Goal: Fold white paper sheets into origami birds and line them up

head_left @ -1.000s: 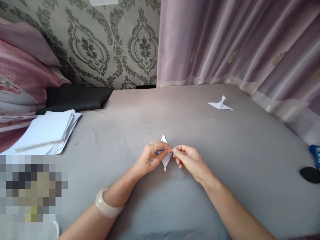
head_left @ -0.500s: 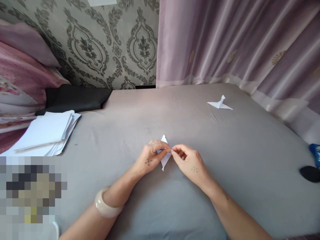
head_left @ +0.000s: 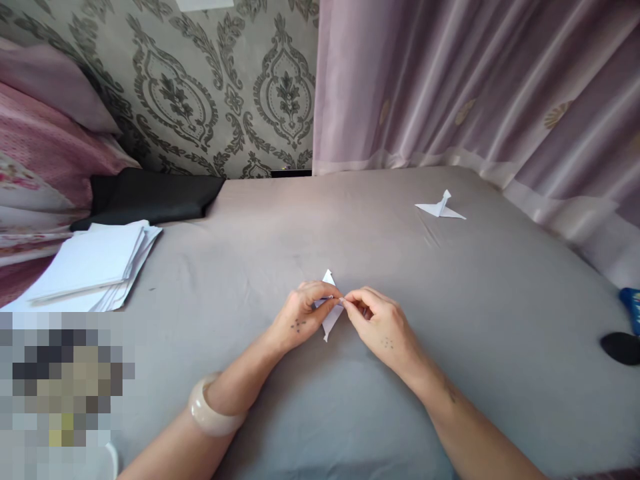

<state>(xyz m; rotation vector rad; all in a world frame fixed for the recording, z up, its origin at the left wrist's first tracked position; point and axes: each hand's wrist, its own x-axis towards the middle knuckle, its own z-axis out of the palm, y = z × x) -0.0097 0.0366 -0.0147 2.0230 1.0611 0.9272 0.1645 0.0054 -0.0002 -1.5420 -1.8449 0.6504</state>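
Observation:
A small folded white paper figure (head_left: pixel 331 321) is held between both hands at the middle of the grey sheet. My left hand (head_left: pixel 306 312) pinches it from the left with thumb and forefinger. From the right, my right hand (head_left: pixel 375 317) pinches a tip of the same figure, its fingertips meeting those of the left. One point of the paper shows above the fingers and another below; its middle is hidden behind them. Farther back on the right stands a finished-looking white paper crane (head_left: pixel 440 210) with spread wings, untouched by either hand.
At the left lies a stack of white paper sheets (head_left: pixel 95 260), with a black folded cover (head_left: pixel 155 197) behind it. Purple curtains (head_left: pixel 425 80) hang along the back and right. A black oval object (head_left: pixel 620 349) and a blue item (head_left: pixel 631 310) sit at the right edge.
Both hands stay almost in place on the folded paper. The right fingers have shifted very slightly at the paper's tip.

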